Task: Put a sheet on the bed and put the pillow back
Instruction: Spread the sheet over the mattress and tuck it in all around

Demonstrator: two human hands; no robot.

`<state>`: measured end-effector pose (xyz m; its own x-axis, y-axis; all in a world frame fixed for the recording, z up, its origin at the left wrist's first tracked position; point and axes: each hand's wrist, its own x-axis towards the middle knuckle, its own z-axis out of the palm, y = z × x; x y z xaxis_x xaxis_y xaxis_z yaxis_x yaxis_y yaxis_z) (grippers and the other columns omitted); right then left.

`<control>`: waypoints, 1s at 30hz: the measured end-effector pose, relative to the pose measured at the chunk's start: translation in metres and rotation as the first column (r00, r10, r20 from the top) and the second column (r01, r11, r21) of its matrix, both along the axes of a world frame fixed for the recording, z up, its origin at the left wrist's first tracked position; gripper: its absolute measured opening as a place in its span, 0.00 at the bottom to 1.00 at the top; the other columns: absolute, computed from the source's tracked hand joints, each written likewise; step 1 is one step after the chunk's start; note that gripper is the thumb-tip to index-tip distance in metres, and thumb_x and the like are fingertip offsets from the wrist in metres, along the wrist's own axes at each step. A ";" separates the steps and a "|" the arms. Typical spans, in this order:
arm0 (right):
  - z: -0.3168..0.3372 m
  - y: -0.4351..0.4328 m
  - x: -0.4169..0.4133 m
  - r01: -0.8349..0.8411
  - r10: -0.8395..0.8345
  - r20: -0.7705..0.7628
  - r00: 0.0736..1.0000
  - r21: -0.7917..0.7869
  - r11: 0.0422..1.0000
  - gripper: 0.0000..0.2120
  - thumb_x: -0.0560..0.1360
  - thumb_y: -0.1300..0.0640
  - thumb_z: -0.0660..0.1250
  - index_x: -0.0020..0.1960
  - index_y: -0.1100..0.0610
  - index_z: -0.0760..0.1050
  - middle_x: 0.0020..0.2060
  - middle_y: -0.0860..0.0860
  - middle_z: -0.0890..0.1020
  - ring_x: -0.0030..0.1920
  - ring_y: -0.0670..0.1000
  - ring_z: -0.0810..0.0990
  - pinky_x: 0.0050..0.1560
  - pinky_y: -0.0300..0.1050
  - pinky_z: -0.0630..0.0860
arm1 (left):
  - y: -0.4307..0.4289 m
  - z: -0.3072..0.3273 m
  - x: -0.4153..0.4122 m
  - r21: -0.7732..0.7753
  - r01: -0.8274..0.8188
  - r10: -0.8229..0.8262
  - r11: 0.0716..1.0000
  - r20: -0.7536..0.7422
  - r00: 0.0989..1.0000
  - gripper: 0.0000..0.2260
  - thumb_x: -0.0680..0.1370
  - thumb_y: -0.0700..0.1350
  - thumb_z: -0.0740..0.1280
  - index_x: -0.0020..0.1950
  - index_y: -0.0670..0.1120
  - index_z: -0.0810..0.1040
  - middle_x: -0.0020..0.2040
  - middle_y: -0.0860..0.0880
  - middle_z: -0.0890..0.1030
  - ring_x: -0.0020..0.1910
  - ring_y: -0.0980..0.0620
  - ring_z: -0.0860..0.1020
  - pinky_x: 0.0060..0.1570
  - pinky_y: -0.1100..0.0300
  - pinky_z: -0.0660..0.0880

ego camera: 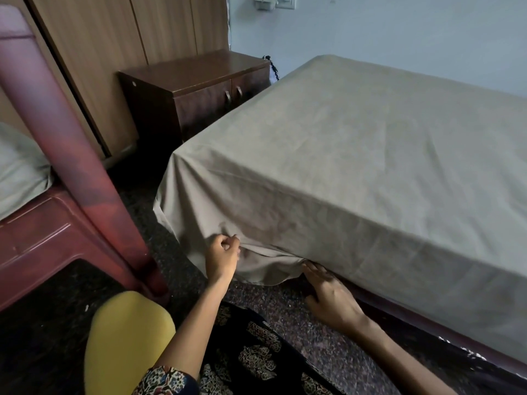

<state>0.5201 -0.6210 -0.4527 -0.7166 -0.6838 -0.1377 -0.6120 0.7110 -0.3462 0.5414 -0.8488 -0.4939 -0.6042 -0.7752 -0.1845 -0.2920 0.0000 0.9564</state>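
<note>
Left of the bed (427, 327), well apart from its corner, stands a red plastic chair (57, 232), and the pillow (20, 169) lies on its seat. One thick chair leg comes down to the floor near the bed's corner and makes the passage there narrow. Behind this gap, against the bed's far left side, is a low dark wooden cabinet (199, 89) with two doors, and behind the cabinet is a light wooden wardrobe (114, 38).

The grey-green sheet (356, 155) covers the whole top of the bed and hangs over its near side and corner. The left hand (224, 253) has curled fingers and pinches a fold of the hanging cloth below the corner. The right hand (330, 297) has its fingers straight, with the tips at the sheet's lower edge under the bed's side; it grips nothing.

The floor (285, 306) before the bed is dark speckled stone. The wall (399, 29) behind the bed is pale blue, with a switch plate (275, 1) high on it.
</note>
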 end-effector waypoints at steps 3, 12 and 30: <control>-0.013 -0.008 -0.001 0.010 -0.007 -0.043 0.999 0.075 0.997 0.40 0.66 0.56 0.57 0.76 0.60 0.53 0.75 0.56 0.59 0.75 0.52 0.57 0.73 0.39 0.48 | 0.011 0.008 0.006 -0.121 -0.021 0.023 0.992 0.014 1.000 0.06 0.78 0.44 0.64 0.45 0.42 0.72 0.41 0.45 0.79 0.40 0.45 0.77 0.42 0.57 0.71; -0.021 -0.042 0.007 0.256 -0.255 -0.023 0.967 0.112 0.960 0.39 0.64 0.46 0.47 0.69 0.61 0.69 0.64 0.57 0.76 0.64 0.57 0.75 0.65 0.55 0.69 | 0.067 -0.016 0.023 -0.878 0.431 -0.506 0.209 0.280 0.816 0.20 0.73 0.44 0.55 0.64 0.48 0.74 0.62 0.52 0.76 0.62 0.53 0.73 0.62 0.57 0.68; 0.008 -0.039 0.000 0.047 -0.102 0.213 0.972 0.248 0.968 0.39 0.77 0.49 0.61 0.77 0.61 0.42 0.76 0.58 0.41 0.77 0.54 0.41 0.76 0.46 0.46 | 0.023 0.004 -0.004 -0.863 0.474 -0.575 0.175 0.301 0.761 0.18 0.68 0.43 0.56 0.49 0.52 0.83 0.46 0.53 0.84 0.42 0.52 0.82 0.39 0.60 0.79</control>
<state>0.5203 -0.6598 -0.4446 -0.6967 -0.5568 -0.4523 -0.4813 0.8303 -0.2809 0.5378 -0.8258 -0.4899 -0.9088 0.0644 0.4122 0.2023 0.9321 0.3004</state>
